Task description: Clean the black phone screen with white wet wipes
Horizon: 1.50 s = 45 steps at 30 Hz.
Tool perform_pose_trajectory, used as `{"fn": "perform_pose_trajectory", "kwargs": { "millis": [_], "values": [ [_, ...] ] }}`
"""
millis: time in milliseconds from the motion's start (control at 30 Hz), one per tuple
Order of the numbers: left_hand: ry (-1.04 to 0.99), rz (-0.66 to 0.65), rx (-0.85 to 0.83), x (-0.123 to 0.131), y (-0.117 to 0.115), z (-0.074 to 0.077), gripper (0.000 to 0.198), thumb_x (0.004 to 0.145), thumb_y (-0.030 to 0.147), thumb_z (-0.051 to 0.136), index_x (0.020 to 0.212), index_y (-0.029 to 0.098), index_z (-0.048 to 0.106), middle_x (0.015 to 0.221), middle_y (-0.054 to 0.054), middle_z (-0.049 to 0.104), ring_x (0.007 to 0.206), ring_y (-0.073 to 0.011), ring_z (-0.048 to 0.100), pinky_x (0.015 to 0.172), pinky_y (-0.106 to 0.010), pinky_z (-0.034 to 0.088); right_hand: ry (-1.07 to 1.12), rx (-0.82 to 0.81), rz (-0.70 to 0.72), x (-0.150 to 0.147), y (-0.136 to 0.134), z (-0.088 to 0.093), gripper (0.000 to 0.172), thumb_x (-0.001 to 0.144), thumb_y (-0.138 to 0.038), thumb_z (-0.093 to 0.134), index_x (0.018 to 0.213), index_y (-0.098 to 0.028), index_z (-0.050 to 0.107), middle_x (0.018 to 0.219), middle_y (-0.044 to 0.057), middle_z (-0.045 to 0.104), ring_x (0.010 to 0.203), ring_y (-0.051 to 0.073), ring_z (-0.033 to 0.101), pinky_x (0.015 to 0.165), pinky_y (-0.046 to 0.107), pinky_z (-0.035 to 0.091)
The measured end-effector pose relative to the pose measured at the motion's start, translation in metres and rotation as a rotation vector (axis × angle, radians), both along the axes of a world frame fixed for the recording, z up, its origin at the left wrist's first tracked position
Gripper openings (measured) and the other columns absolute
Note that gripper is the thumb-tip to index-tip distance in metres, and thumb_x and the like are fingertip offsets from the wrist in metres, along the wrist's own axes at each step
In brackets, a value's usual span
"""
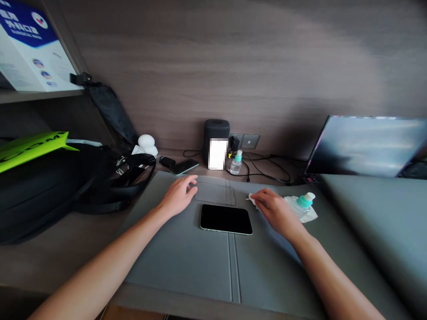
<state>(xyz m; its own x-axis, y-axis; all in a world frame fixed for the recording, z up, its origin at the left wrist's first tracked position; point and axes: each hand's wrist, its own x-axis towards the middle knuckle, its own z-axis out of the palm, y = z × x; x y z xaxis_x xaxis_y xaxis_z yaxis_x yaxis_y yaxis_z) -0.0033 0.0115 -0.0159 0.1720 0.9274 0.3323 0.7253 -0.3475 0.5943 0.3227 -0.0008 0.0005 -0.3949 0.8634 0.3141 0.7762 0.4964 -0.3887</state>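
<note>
A smartphone (226,219) with a dark screen lies face up on the grey desk mat (183,258). Behind it rests a thin, see-through, phone-sized sheet (213,194) with rounded corners; whether it is a screen protector or a case I cannot tell. My left hand (178,195) hovers by the sheet's left edge, thumb and fingers apart, holding nothing. To the right of the phone, my right hand (275,211) pinches a crumpled white tissue (252,200) close to the mat. A spray bottle (304,202) with a teal collar lies on another white tissue (312,216) beyond that wrist.
Along the wall stand a black speaker-like cylinder (216,129), a second spray bottle (236,163) and tangled cables (267,166). A dark phone (183,166) lies left of them. A black backpack (60,191) flanks the left side; a laptop (363,146) stands at the right.
</note>
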Motion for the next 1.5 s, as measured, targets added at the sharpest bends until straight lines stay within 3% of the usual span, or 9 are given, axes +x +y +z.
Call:
{"fn": "perform_pose_trajectory", "kwargs": {
  "millis": [133, 233, 300, 467, 667, 967, 1233, 1500],
  "values": [
    [0.015, -0.022, 0.047, 0.003, -0.003, 0.000, 0.032, 0.091, 0.023, 0.051, 0.123, 0.022, 0.054, 0.114, -0.005, 0.063, 0.092, -0.0187, 0.058, 0.088, -0.038, 0.049, 0.109, -0.028, 0.141, -0.013, -0.014, 0.012, 0.029, 0.099, -0.030, 0.043, 0.108, -0.023, 0.069, 0.106, 0.009, 0.064, 0.096, 0.022, 0.064, 0.087, 0.038, 0.052],
    [0.010, -0.094, 0.056, 0.005, -0.004, 0.000, 0.029, 0.092, 0.022, 0.051, 0.120, 0.023, 0.055, 0.108, -0.003, 0.063, 0.091, -0.0185, 0.057, 0.086, -0.037, 0.049, 0.065, -0.100, 0.315, -0.021, -0.022, 0.015, 0.028, 0.100, -0.028, 0.044, 0.111, -0.025, 0.069, 0.115, 0.008, 0.062, 0.102, 0.021, 0.063, 0.091, 0.037, 0.052],
    [0.012, -0.144, 0.054, 0.006, -0.005, 0.001, 0.026, 0.092, 0.022, 0.051, 0.117, 0.023, 0.058, 0.103, -0.003, 0.063, 0.090, -0.0186, 0.057, 0.085, -0.036, 0.048, 0.037, -0.104, 0.356, -0.022, -0.025, 0.016, 0.027, 0.099, -0.027, 0.046, 0.113, -0.026, 0.068, 0.120, 0.008, 0.060, 0.107, 0.021, 0.061, 0.094, 0.038, 0.051],
    [-0.002, -0.215, 0.012, 0.010, -0.010, 0.007, 0.019, 0.093, 0.024, 0.048, 0.106, 0.022, 0.063, 0.090, -0.002, 0.064, 0.083, -0.0176, 0.059, 0.077, -0.032, 0.048, 0.066, -0.038, 0.236, -0.019, -0.025, 0.023, 0.027, 0.100, -0.032, 0.044, 0.105, -0.022, 0.069, 0.105, 0.010, 0.063, 0.098, 0.023, 0.062, 0.087, 0.038, 0.051],
    [0.065, -0.286, -0.038, 0.012, -0.014, 0.011, 0.017, 0.093, 0.025, 0.049, 0.094, 0.022, 0.065, 0.085, 0.000, 0.068, 0.075, -0.0163, 0.061, 0.070, -0.030, 0.047, -0.047, -0.166, 0.299, -0.024, -0.028, 0.021, 0.021, 0.098, -0.031, 0.049, 0.097, -0.022, 0.068, 0.097, 0.006, 0.064, 0.082, 0.018, 0.063, 0.076, 0.032, 0.050],
    [0.067, -0.295, -0.043, 0.013, -0.012, 0.011, 0.016, 0.093, 0.024, 0.050, 0.090, 0.022, 0.066, 0.083, 0.001, 0.069, 0.077, -0.0168, 0.062, 0.069, -0.028, 0.046, -0.090, -0.175, 0.263, -0.020, -0.023, 0.013, 0.022, 0.100, -0.025, 0.043, 0.093, -0.021, 0.064, 0.095, 0.005, 0.059, 0.080, 0.017, 0.061, 0.077, 0.030, 0.048],
    [0.053, -0.299, -0.006, 0.013, -0.011, 0.011, 0.020, 0.091, 0.015, 0.046, 0.092, 0.022, 0.065, 0.092, 0.000, 0.070, 0.086, -0.0185, 0.064, 0.077, -0.031, 0.048, -0.212, -0.054, 0.292, -0.060, -0.020, 0.019, 0.026, 0.100, -0.021, 0.039, 0.086, -0.019, 0.061, 0.088, 0.006, 0.054, 0.076, 0.018, 0.058, 0.071, 0.031, 0.048],
    [0.035, -0.312, 0.008, 0.013, -0.010, 0.007, 0.019, 0.091, 0.013, 0.047, 0.093, 0.022, 0.063, 0.094, -0.001, 0.069, 0.088, -0.0183, 0.064, 0.079, -0.030, 0.048, -0.315, 0.038, 0.390, -0.108, -0.018, 0.017, 0.014, 0.095, -0.010, 0.049, 0.089, -0.016, 0.060, 0.093, 0.006, 0.054, 0.081, 0.017, 0.055, 0.074, 0.030, 0.046]
  ]
}}
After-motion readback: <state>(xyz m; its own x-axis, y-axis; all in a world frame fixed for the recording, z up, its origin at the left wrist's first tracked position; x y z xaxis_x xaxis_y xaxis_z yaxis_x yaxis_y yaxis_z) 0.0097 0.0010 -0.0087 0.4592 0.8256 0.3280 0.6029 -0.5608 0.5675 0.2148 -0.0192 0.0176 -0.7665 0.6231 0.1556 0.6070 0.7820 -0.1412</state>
